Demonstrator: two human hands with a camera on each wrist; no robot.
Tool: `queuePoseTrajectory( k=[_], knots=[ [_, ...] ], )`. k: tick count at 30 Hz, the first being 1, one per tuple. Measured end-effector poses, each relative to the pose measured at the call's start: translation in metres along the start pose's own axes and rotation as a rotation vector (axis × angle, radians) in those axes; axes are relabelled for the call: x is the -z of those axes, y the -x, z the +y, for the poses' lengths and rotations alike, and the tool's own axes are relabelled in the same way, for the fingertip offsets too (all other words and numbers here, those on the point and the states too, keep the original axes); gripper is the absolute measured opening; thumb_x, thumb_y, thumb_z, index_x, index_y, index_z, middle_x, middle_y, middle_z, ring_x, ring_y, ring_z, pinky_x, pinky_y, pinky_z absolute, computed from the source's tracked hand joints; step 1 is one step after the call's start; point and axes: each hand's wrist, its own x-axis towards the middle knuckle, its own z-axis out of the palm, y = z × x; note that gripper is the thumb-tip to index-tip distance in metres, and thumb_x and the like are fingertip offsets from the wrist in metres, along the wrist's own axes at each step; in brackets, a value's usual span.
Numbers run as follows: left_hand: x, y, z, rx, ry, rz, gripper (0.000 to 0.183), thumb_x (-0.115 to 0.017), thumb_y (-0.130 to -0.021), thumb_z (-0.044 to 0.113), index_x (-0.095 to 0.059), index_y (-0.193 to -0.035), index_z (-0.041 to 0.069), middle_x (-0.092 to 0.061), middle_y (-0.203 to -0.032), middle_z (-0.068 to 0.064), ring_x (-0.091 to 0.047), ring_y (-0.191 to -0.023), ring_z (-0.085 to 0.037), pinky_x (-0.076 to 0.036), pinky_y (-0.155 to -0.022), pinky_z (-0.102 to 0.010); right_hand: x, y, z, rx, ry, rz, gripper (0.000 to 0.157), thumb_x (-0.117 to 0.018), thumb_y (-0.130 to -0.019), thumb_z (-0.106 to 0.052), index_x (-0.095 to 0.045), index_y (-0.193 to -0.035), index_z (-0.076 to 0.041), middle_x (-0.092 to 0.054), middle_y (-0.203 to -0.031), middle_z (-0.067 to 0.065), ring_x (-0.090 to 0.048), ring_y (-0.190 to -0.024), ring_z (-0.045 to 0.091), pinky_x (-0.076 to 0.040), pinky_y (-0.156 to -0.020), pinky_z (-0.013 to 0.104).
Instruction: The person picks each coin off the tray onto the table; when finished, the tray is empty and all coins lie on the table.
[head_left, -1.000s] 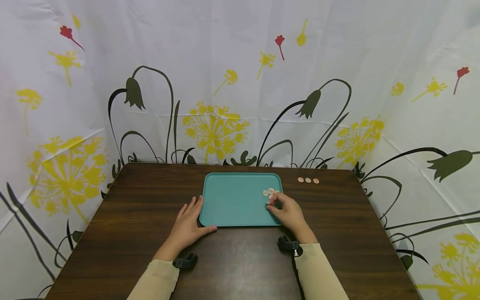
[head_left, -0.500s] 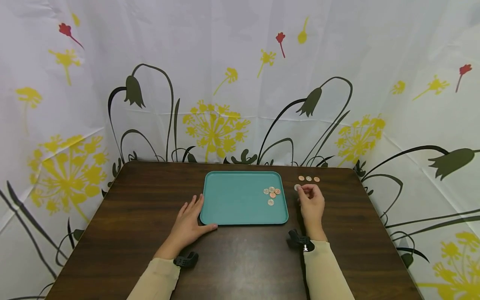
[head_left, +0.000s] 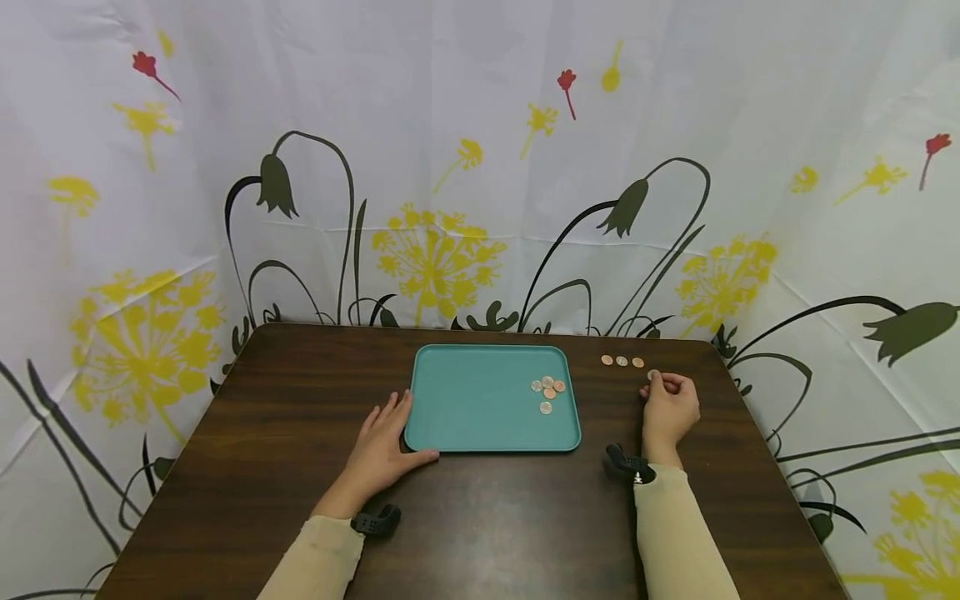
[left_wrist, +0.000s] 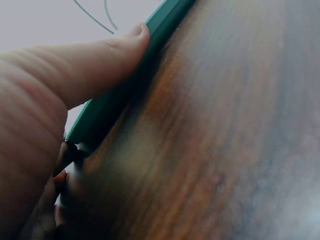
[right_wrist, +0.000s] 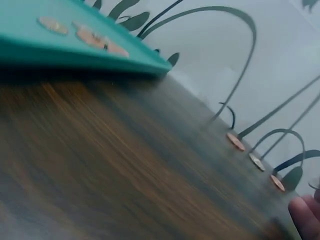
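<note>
Our right hand (head_left: 670,414) pinches a pale coin (head_left: 651,375) between thumb and fingertips at the far right of the table (head_left: 487,533), just past the right end of a row of three coins (head_left: 622,361) and a little nearer than it. Whether the pale coin touches the table we cannot tell. The row runs copper, silvery, copper, each piece lying flat and apart from the next.

Our left hand (head_left: 378,454) grasps nothing: its fingers lie extended at the left edge of the teal tray (head_left: 480,400), while the thumb rests on the near edge. Inside, towards the right, we see a cluster of four coins (head_left: 549,393) and, nearer to us, a lone silvery coin (head_left: 546,407).

We take the step in hand to be the laying out of the pale coin beside the row. The next move, as we judge it, calls for bringing it down flat, in line with its neighbours, and letting the fingertips part without nudging the copper piece at the row's right end. Five coins in the tray then remain for us to deal with.
</note>
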Motion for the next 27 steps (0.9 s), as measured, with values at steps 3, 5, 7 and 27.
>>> queuePoseTrajectory(
  k=[3,5,7,27],
  knots=[
    [-0.002,0.000,0.002,-0.003,0.000,-0.003,0.120,-0.085,-0.091,0.059,-0.019,-0.175,0.004,-0.022,-0.182,-0.017,-0.016,-0.171,-0.040,-0.005,-0.137,-0.064,-0.001,-0.010,0.001,-0.027,0.019,0.046,0.015,-0.081,-0.099,-0.008,-0.072,-0.102,0.003,-0.066,-0.076,-0.005,-0.068,-0.054,0.002,-0.058,-0.055,0.014],
    [-0.005,0.001,0.003,0.003,0.004,-0.016,0.121,-0.085,-0.090,0.060,-0.019,-0.175,0.004,-0.021,-0.182,-0.017,-0.015,-0.171,-0.039,-0.005,-0.137,-0.064,0.000,-0.018,0.000,-0.042,0.042,0.042,0.014,-0.080,-0.099,-0.008,-0.072,-0.101,0.003,-0.065,-0.075,-0.004,-0.066,-0.052,0.000,-0.057,-0.052,0.014],
    [-0.007,0.001,0.004,0.010,0.006,-0.027,0.121,-0.084,-0.091,0.061,-0.018,-0.175,0.005,-0.020,-0.182,-0.016,-0.014,-0.171,-0.038,-0.004,-0.137,-0.063,0.000,-0.026,-0.001,-0.060,0.071,0.017,0.013,-0.079,-0.100,-0.009,-0.071,-0.102,0.002,-0.066,-0.077,-0.002,-0.064,-0.049,0.000,-0.056,-0.050,0.014],
    [0.002,-0.001,0.000,0.003,-0.017,-0.004,0.120,-0.085,-0.091,0.060,-0.019,-0.175,0.004,-0.022,-0.182,-0.017,-0.015,-0.171,-0.040,-0.005,-0.137,-0.064,-0.012,-0.033,-0.005,-0.089,0.373,-0.132,0.015,-0.068,-0.106,-0.012,-0.072,-0.115,0.000,-0.071,-0.095,0.013,-0.054,-0.043,-0.001,-0.047,-0.046,0.015]
  ],
)
